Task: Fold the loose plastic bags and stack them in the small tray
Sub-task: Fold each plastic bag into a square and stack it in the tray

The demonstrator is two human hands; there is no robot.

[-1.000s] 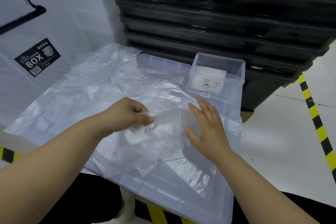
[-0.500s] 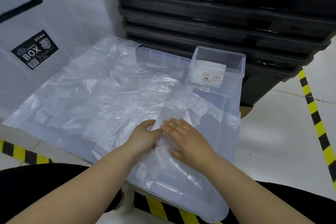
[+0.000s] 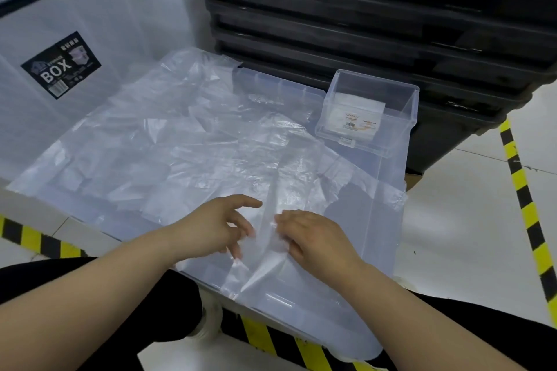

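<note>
A clear plastic bag [image 3: 266, 253], folded into a narrow strip, lies between my hands on the near part of a clear bin lid [image 3: 376, 220]. My left hand [image 3: 217, 229] rests beside it with loosely spread fingers, the fingertips touching the film. My right hand [image 3: 313, 238] has its fingers curled over the strip's right edge and pinches it. The small clear tray [image 3: 405, 111] stands at the lid's far right corner with a stack of folded bags [image 3: 352, 113] inside. Several loose bags [image 3: 168, 144] spread over the lid's left and middle.
A stack of black crates [image 3: 361, 24] rises right behind the tray. A translucent storage box with a black "BOX" label [image 3: 60, 66] stands at the left. Yellow-black floor tape [image 3: 524, 205] runs at the right and along the near edge.
Both hands have pulled back toward me with the bag, which has gone from a wide sheet to a narrow strip. My left hand has opened its fingers; my right hand has curled onto the edge.
</note>
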